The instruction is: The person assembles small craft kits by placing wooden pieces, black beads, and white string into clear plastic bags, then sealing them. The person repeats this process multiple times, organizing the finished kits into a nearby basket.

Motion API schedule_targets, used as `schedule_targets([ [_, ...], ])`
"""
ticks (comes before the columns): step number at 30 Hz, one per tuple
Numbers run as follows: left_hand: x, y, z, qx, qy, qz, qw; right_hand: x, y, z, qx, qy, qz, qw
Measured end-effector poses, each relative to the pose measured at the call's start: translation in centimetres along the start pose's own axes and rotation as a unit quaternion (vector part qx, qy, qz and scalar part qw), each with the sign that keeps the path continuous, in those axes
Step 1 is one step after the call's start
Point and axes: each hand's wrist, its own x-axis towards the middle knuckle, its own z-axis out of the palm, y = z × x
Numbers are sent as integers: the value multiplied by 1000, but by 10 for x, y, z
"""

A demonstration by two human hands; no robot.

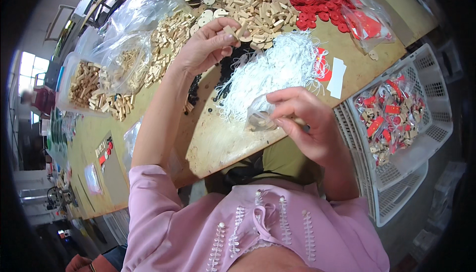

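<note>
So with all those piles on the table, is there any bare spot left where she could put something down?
Yes: bare tabletop shows at the near edge, bordered by the white strings and the right hand with its small clear bag. Another bare strip lies beside the white paper slip. Farther back it is crowded with wooden pieces, red discs and black rings.

left hand raised pinching, right hand gripping

Pale, matt small wooden blocks heap on the worn, smooth wooden table. The small clear plastic bag looks glossy; white string loops look soft; the white plastic basket is smooth.
</note>
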Motion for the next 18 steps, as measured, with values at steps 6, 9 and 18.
schedule_targets([
  [6, -62, 27, 59, 154, -31, -28, 987, 12, -5, 17, -55, -22, -3, 998],
  [9, -81, 40, 81, 182, -77, -52, 979, 16, -6, 26, -63, -41, -41, 996],
  [18, -114, 49, 114, 495, 22, -22, 868, 13, -15, 45, -50, -67, -56, 995],
])
